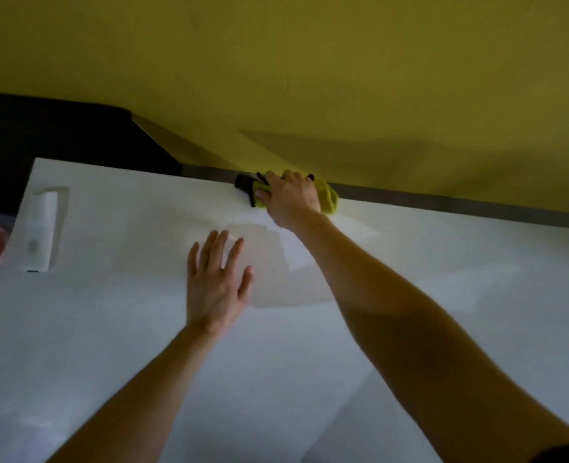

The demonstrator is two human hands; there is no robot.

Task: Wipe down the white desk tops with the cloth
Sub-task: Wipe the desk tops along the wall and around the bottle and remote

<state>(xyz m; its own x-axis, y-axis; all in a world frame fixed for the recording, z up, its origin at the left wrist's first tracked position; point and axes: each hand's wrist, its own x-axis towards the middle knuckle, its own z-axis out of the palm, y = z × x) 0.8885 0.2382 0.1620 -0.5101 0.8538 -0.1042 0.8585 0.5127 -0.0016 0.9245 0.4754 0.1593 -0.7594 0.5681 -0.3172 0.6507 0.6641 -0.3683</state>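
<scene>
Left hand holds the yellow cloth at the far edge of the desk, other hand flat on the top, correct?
No. In the head view the right hand holds the yellow cloth at the far edge of the desk; the left hand lies flat on the top.

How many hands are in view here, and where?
2. The left hand is spread open over the middle of the white desk; the right hand holds the yellow-green cloth at its far edge.

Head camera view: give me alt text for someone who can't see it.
A person's right hand holds a yellow-green cloth at the far edge of a white desk, next to a yellow wall. The left hand rests flat on the desk; a white cylinder lies near its left edge.
</scene>
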